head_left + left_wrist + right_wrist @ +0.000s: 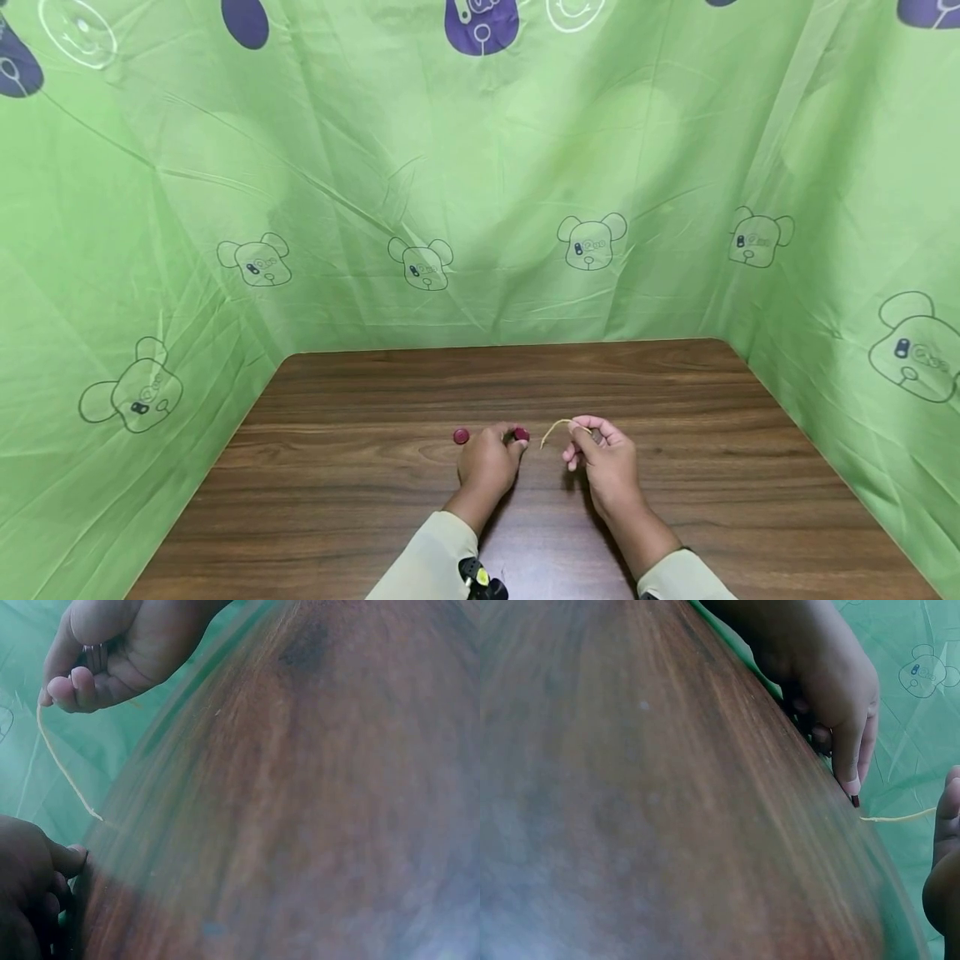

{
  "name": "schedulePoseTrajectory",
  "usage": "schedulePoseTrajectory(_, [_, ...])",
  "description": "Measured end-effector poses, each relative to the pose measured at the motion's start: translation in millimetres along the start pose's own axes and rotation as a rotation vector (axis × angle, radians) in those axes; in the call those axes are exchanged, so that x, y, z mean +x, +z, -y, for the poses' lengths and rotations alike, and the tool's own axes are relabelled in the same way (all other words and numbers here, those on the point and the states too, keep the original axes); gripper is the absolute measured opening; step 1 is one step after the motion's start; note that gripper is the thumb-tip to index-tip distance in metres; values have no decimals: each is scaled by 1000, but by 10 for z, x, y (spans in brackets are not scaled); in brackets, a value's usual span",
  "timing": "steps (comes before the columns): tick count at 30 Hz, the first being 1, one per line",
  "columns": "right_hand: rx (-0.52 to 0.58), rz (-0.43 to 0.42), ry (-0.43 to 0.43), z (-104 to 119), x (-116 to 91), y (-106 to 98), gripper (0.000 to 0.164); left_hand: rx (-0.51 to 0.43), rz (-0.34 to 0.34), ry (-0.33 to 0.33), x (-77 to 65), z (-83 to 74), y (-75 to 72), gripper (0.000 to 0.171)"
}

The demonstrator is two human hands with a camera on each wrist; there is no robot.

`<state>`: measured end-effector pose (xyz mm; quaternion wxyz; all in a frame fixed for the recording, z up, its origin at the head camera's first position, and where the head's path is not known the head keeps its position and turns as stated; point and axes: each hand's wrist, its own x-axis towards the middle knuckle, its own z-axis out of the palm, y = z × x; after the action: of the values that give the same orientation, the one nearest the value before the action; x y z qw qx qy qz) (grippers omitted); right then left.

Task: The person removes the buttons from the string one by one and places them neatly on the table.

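Observation:
My left hand (487, 461) pinches a small dark red button-like disc (521, 434) between thumb and forefinger, low over the table. In the right wrist view only a dark sliver of that disc (855, 800) shows at the fingertips. A second red disc (461, 436) lies on the wood just left of this hand. To the right, my right hand (609, 458) is raised off the table and pinches a thin yellow string (556, 426). The string's free end droops toward the held disc, with a small gap between them. Both hands also show in the left wrist view.
The brown wood-grain table (360, 517) spreads around both hands. A green cloth (510, 292) with printed bear faces hangs behind its far edge and along both sides. A small black device (482, 578) sits on the left sleeve.

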<state>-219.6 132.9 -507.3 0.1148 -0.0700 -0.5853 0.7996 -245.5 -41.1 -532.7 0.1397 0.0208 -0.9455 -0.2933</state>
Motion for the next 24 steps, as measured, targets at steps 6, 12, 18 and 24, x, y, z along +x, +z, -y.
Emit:
schedulePoseTrajectory(6, [10, 9, -2, -14, -3, 1, 2, 32, -11, 43, 16, 63, 65, 19])
schedulePoseTrajectory(12, [-8, 44, 7, -20, -13, 6, 10, 30, 8, 36, 3, 57, 21, 31])
schedulePoseTrajectory(18, [-35, 84, 45, -22, -21, -1, 18, -41, 24, 68, -49, 56, -58, 48])
schedulePoseTrajectory(24, [-27, 99, 57, -39, -26, -1, 17, -137, -60, 173, -84, 205, 87, 52])
